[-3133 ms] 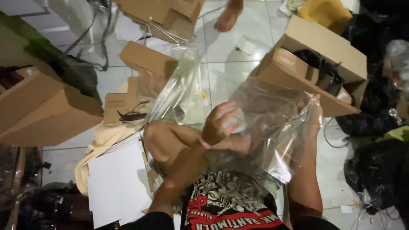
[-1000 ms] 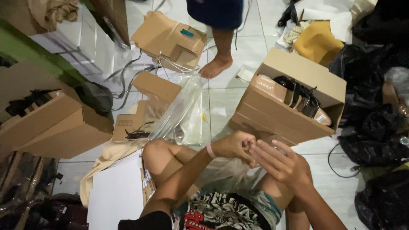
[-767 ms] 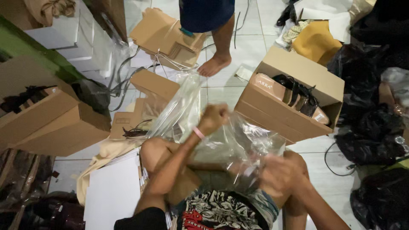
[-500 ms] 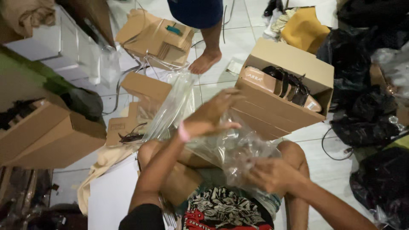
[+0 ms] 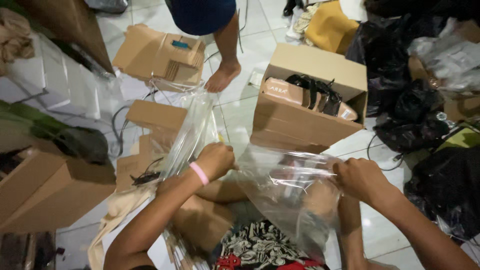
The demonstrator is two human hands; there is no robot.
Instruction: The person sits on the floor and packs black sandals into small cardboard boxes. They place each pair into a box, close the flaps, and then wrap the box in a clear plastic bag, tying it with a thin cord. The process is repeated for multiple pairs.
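I sit cross-legged on a tiled floor and hold a clear plastic bag (image 5: pixel 287 192) stretched out over my lap. My left hand (image 5: pixel 215 161), with a pink band on the wrist, is closed on the bag's left top corner. My right hand (image 5: pixel 361 179) grips the right top corner. The bag hangs down between my knees, and something dark shows dimly through it. A stack of more clear bags (image 5: pixel 190 135) lies on the floor just beyond my left hand.
An open cardboard box (image 5: pixel 305 112) with dark sandals stands right ahead. Another person's bare foot (image 5: pixel 222 75) stands beyond it. Flattened cardboard boxes (image 5: pixel 160 55) lie at left, a brown box (image 5: pixel 45 192) at near left, black plastic bags (image 5: pixel 425 125) at right.
My hands have drawn apart and pulled the clear bag wide open across my lap. My view has tilted down and nearer to the box of sandals.
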